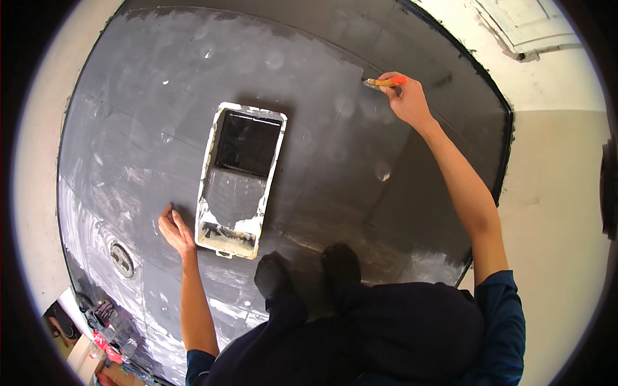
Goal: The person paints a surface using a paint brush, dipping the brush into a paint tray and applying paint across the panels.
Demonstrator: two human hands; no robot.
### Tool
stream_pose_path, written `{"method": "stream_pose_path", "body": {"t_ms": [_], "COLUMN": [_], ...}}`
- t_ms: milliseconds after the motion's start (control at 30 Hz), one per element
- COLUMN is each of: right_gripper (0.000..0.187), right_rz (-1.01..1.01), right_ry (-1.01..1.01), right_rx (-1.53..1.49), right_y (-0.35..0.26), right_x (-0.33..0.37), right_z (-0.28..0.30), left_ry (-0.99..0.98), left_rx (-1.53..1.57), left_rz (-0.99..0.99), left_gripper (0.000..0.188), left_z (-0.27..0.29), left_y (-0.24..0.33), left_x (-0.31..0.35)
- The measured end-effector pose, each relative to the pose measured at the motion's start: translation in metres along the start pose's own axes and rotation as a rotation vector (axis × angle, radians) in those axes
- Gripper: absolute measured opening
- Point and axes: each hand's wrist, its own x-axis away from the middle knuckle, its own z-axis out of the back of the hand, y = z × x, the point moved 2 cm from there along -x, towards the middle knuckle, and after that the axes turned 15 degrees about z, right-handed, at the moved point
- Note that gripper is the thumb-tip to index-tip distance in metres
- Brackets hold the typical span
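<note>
My right hand grips a paintbrush with a yellowish handle and an orange end. Its bristle end rests at or just over the grey floor, beside the border of a darker coated band. A white-rimmed paint tray lies between my arms, holding dark paint in its far well; its sloped near part is smeared with white and cream. My left hand is empty, fingers loosely apart, low over the floor just left of the tray's near end.
My feet in dark socks stand behind the tray. A round drain cover sits in the floor at left. Assorted clutter lies past the lower left edge. A pale wall borders the right, with a white panelled door at upper right.
</note>
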Motion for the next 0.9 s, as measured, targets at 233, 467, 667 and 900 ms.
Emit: {"method": "stream_pose_path", "body": {"t_ms": [233,467,667,900], "right_gripper": [0.020,0.019,0.020,0.017], "right_rz": [0.199,0.060,0.070,0.122], "right_ry": [0.284,0.134,0.100,0.320], "right_rx": [0.002,-0.080,-0.157,-0.029], "right_y": [0.028,0.019,-0.018,0.042], "right_x": [-0.034,-0.007,0.016,-0.025], "right_z": [0.017,-0.016,-0.005,0.024], "left_ry": [0.013,-0.029,0.014,0.025], "left_rx": [0.027,-0.010,0.005,-0.003], "left_rz": [-0.050,-0.019,-0.075,-0.100], "left_gripper": [0.030,0.031,0.030,0.031], "left_z": [0.001,-0.002,-0.001,-0.005], "left_y": [0.005,-0.003,0.002,0.005], "left_x": [-0.001,0.000,-0.001,0.001]}}
